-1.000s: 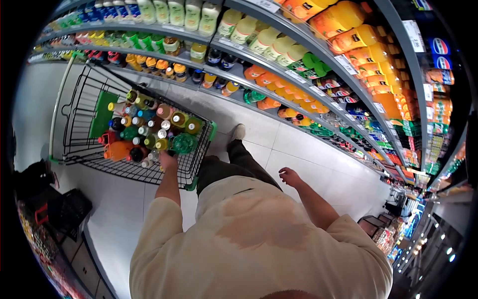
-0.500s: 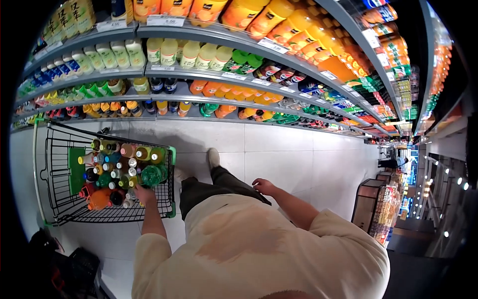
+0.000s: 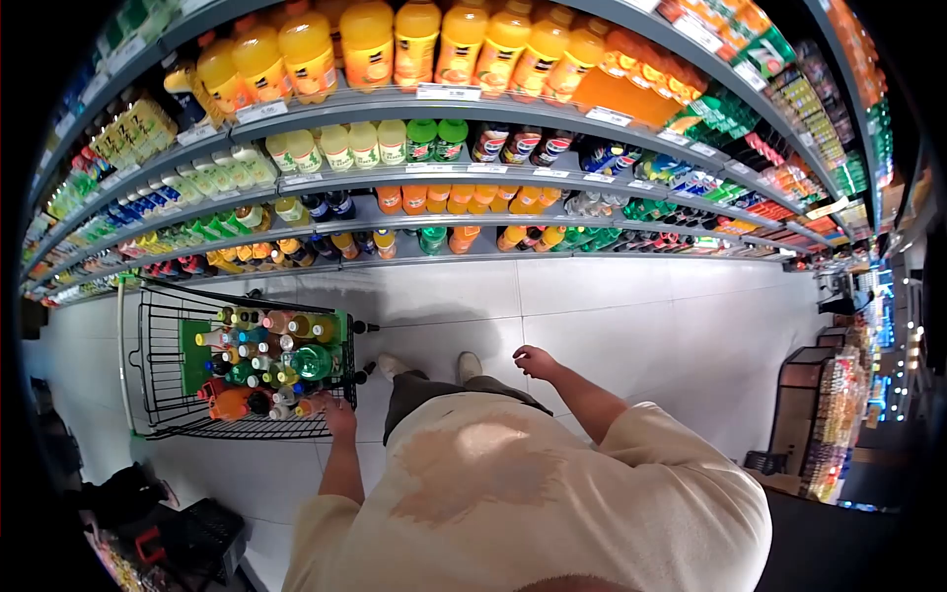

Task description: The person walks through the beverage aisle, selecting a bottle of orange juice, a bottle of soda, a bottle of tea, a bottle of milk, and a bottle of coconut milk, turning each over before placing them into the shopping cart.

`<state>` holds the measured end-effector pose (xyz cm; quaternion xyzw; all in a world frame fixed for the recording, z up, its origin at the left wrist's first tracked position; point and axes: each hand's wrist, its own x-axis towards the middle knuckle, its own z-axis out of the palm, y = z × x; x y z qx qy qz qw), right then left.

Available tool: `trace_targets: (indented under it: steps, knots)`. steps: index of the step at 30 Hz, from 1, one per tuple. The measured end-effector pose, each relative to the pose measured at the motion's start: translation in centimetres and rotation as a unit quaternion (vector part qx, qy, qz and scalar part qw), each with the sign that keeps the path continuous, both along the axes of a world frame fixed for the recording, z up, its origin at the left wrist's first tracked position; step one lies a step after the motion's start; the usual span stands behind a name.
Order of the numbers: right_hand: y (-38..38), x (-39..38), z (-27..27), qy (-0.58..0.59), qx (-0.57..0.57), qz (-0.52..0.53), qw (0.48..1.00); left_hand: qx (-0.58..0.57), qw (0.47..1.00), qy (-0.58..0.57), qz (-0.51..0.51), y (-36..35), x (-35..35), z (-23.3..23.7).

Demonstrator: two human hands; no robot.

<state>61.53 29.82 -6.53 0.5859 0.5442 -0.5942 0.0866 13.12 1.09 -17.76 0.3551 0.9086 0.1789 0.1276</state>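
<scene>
The shopping cart [image 3: 155, 370], black wire with green trim, stands at left, holding several drink bottles of mixed colours. Among them are a large green bottle [image 3: 312, 362] and an orange bottle [image 3: 229, 404]. My left hand [image 3: 336, 410] is at the cart's near right side, beside a bottle with a yellow-orange cap [image 3: 304, 407]. Its fingers reach loosely toward that bottle and look apart; contact is hard to make out. Away from the cart, my right hand [image 3: 535, 362] hangs over the floor, fingers loosely bent and apart, nothing in them.
Long drink shelves [image 3: 395, 178] curve across the front, with large orange juice bottles [image 3: 370, 44] higher up. A black basket [image 3: 202, 538] is at lower left. Shelving with packaged goods [image 3: 838, 424] stands at right. My shoes [image 3: 470, 365] are on the pale tile floor [image 3: 612, 306].
My left hand has drawn back from over the bottles toward the cart's side, uncovering a yellow-orange cap. My view has shifted, and my right hand stays off to the side.
</scene>
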Motion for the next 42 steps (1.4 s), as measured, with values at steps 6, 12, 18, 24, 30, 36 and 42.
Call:
trace_targets:
  steps: [6, 12, 18, 24, 30, 36, 42]
  knots:
    - [-3.7, 10.6, -6.0, -0.019, -0.067, -0.064, 0.996, -0.024, 0.992, -0.108, 0.064, 1.6, 6.0, 6.5]
    - [-7.0, 21.2, -12.5, -0.169, -0.173, 0.020, 0.970, -0.084, 0.983, -0.154, 0.052, -0.8, 6.7, 5.8]
    - [-4.9, 20.4, -14.1, -0.174, -0.181, 0.088, 0.964, -0.050, 0.946, -0.315, 0.053, -3.3, 11.0, 11.0]
    - [-1.4, 9.6, -12.1, -0.050, -0.042, 0.104, 0.992, -0.134, 0.946, -0.292, 0.036, -13.9, 13.3, 10.2]
    - [-4.2, -6.7, -10.5, 0.182, 0.115, 0.246, 0.945, -0.107, 0.876, -0.408, 0.235, -27.7, 16.0, 7.1]
    - [-14.3, -26.6, -2.3, 0.184, 0.184, 0.442, 0.858, -0.023, 0.848, -0.447, 0.285, -38.2, 16.3, 6.3]
    - [-27.4, -38.2, -1.8, 0.119, 0.401, 0.537, 0.732, 0.009, 0.801, -0.488, 0.346, -48.5, 10.5, 3.1]
